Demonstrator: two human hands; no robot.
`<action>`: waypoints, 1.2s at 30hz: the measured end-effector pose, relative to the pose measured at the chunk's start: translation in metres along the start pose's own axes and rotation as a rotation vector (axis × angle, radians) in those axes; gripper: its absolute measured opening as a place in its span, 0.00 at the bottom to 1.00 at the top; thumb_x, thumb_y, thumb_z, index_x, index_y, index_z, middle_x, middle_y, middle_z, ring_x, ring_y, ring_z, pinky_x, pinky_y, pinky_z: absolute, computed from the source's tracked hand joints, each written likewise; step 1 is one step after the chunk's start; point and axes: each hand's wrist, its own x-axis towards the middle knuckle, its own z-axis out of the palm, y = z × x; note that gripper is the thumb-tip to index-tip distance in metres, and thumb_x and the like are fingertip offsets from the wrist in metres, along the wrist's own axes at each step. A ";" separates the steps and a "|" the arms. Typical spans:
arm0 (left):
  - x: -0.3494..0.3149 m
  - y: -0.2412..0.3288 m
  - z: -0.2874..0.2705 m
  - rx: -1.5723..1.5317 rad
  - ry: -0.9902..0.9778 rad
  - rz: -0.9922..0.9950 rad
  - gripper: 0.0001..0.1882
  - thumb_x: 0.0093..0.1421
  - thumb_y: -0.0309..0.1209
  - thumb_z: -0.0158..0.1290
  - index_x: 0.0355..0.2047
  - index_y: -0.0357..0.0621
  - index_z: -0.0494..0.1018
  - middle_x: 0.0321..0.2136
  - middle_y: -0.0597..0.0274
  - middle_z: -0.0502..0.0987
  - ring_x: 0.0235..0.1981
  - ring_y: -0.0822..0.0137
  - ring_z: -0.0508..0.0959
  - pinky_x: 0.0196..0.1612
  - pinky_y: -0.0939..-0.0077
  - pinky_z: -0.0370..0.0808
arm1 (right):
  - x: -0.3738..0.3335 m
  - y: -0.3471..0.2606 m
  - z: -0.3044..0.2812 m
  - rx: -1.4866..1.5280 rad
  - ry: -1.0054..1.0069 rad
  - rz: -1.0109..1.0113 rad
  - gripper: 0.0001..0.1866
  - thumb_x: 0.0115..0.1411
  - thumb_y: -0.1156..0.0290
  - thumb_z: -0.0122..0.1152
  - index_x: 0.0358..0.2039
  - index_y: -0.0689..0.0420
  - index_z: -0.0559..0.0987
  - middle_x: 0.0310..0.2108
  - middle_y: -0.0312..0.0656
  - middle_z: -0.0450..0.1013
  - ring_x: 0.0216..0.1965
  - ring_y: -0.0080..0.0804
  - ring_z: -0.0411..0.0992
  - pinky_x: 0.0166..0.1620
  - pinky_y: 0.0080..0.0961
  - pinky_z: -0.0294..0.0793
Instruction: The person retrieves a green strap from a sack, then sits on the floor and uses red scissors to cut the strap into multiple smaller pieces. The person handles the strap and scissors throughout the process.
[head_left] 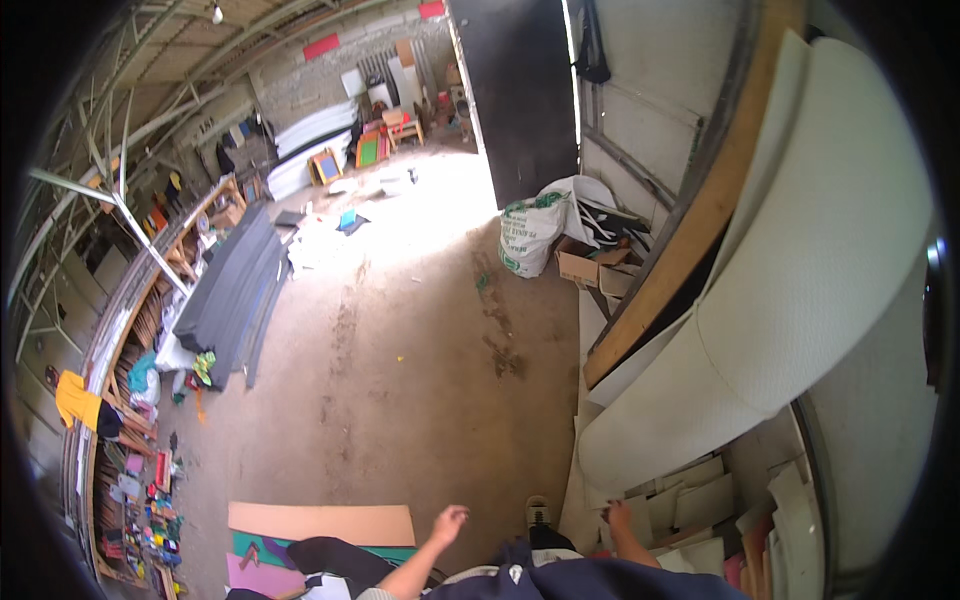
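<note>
Low in the middle, my left hand (451, 522) hangs in the air over the bare concrete floor with its fingers curled in. Nothing shows in it. To its right, my right hand (618, 514) hovers by the pale sheet offcuts (703, 503). Its fingers are small and partly dark, so I cannot see whether they hold anything. My shoe (538, 512) is on the floor between the two hands. Left of my left hand lie a flat orange-tan sheet (320, 522), a green sheet (395, 553) and a pink sheet (255, 578), partly covered by dark cloth (335, 558).
A big roll of white foam sheet (770, 330) leans on the right by a wooden beam (660, 290). Ahead stand a white sack (530, 235) and cardboard box (580, 265) by a dark door (515, 100). Dark stacked sheets (230, 285) and a person in yellow (80, 402) are left.
</note>
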 end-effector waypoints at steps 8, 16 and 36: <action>0.159 0.066 -0.008 -0.231 0.372 -0.028 0.09 0.56 0.23 0.44 0.36 0.39 0.71 0.31 0.58 0.76 0.34 0.69 0.76 0.40 0.78 0.71 | 0.094 -0.189 0.117 -0.437 -0.282 -0.386 0.11 0.57 0.72 0.42 0.33 0.65 0.73 0.24 0.45 0.72 0.23 0.30 0.71 0.29 0.25 0.70; 0.366 0.098 -0.016 -0.207 0.403 -0.108 0.09 0.55 0.23 0.44 0.35 0.40 0.71 0.31 0.59 0.76 0.35 0.68 0.76 0.40 0.76 0.70 | 0.217 -0.291 0.170 -0.819 -0.279 -0.298 0.11 0.57 0.71 0.43 0.33 0.64 0.73 0.25 0.46 0.72 0.24 0.31 0.72 0.31 0.26 0.71; 0.897 0.369 0.001 0.091 0.092 -0.085 0.13 0.57 0.30 0.45 0.41 0.39 0.68 0.35 0.55 0.74 0.39 0.61 0.74 0.42 0.70 0.69 | 0.593 -0.684 0.322 -0.002 0.039 -0.162 0.13 0.60 0.66 0.42 0.34 0.62 0.73 0.24 0.40 0.70 0.25 0.27 0.69 0.28 0.24 0.67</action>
